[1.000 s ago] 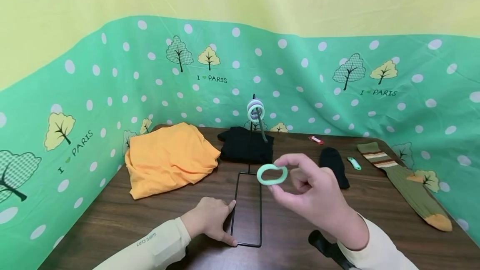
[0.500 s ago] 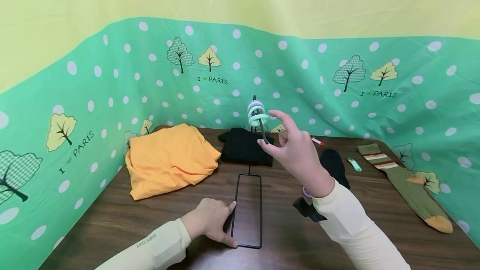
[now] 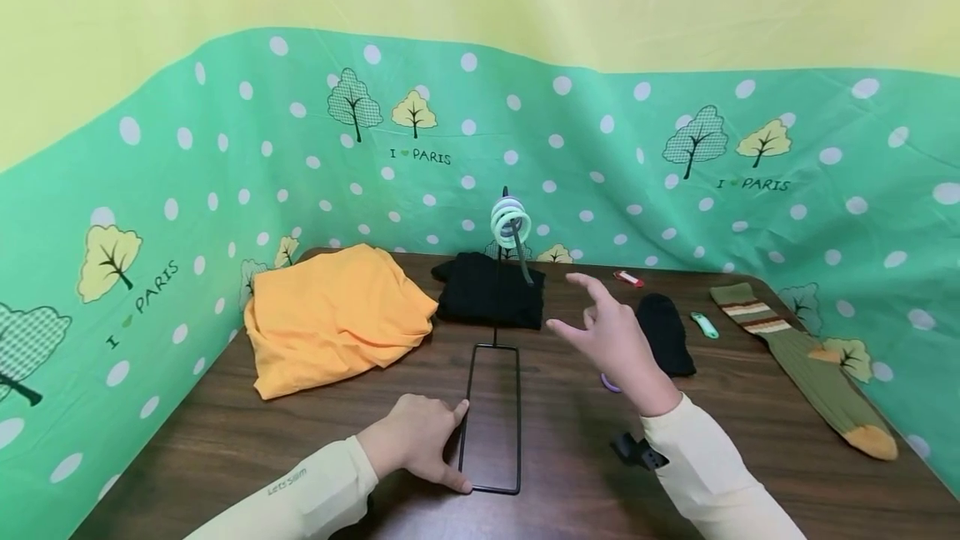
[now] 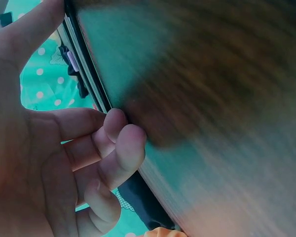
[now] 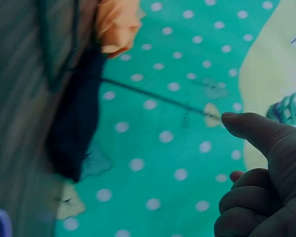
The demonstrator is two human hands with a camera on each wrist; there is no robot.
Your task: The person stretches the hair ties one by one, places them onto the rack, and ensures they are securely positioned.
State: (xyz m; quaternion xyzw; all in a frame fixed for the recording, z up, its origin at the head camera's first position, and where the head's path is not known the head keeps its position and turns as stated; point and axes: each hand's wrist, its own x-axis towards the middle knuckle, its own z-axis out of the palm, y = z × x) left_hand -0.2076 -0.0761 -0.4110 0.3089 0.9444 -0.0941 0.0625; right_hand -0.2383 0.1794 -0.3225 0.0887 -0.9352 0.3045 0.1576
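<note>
A black wire stand (image 3: 518, 423) stands on the table, its rectangular base lying flat. My left hand (image 3: 416, 444) rests at the base's left side, with thumb and index finger touching the bar. In the left wrist view its other fingers (image 4: 130, 145) are loosely bent beside the bar. Several pale green and purple ring-shaped hair ties (image 3: 527, 232) hang on the stand's hook arm. Below and right of the hook, my right hand (image 3: 615, 344) is raised off the table, thumb and index finger apart, holding nothing. A purple ring (image 3: 611, 383) lies partly hidden behind the right wrist.
Orange cloth (image 3: 341, 319) lies at left, with folded black cloth (image 3: 468, 294) behind the stand. Toward the right are a black knit item (image 3: 666, 336), a red tag-like item (image 3: 628, 278), a small green item (image 3: 704, 325) and a striped olive sock (image 3: 802, 373).
My right hand carried a green hair tie up to the hook and let it go there. It has since drawn back down and right. The left hand has stayed on the base.
</note>
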